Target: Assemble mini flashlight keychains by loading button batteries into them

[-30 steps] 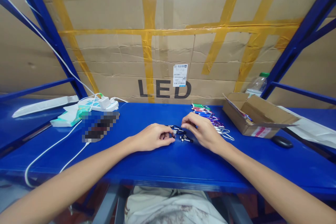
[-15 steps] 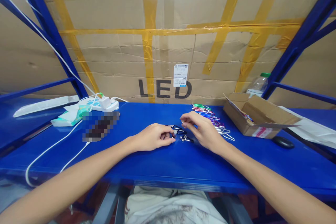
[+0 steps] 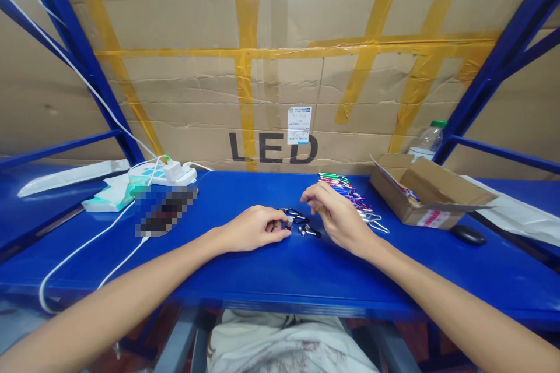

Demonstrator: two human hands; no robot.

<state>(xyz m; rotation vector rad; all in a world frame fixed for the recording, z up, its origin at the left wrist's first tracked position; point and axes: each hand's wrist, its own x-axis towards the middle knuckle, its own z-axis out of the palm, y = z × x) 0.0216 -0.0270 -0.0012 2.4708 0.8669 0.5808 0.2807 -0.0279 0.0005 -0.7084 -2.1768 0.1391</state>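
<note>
My left hand [image 3: 254,229] rests on the blue tabletop with its fingers curled in. A small silvery and dark piece [image 3: 289,222] shows at its thumb and fingertips, too small to make out. Just right of these fingertips lie black carabiner clips [image 3: 296,215] and another small black and silver clip [image 3: 310,231]. My right hand [image 3: 335,213] is to the right of the clips, with thumb and fingers bent together; anything between them is hidden. Beyond it lies a row of colourful carabiners [image 3: 347,191] in green, red, blue, purple and silver, partly covered by the hand.
An open cardboard box [image 3: 420,192] stands at the right, with a black computer mouse [image 3: 468,235] before it and a bottle [image 3: 429,141] behind. Left are a power strip [image 3: 184,174], a tissue pack [image 3: 109,193], white cables and a blurred-out object [image 3: 164,211]. Cardboard [image 3: 196,99] closes the back.
My right hand's fingers have shifted slightly and curl a bit more. My left hand stays by the black clips. The whole view has shifted a little.
</note>
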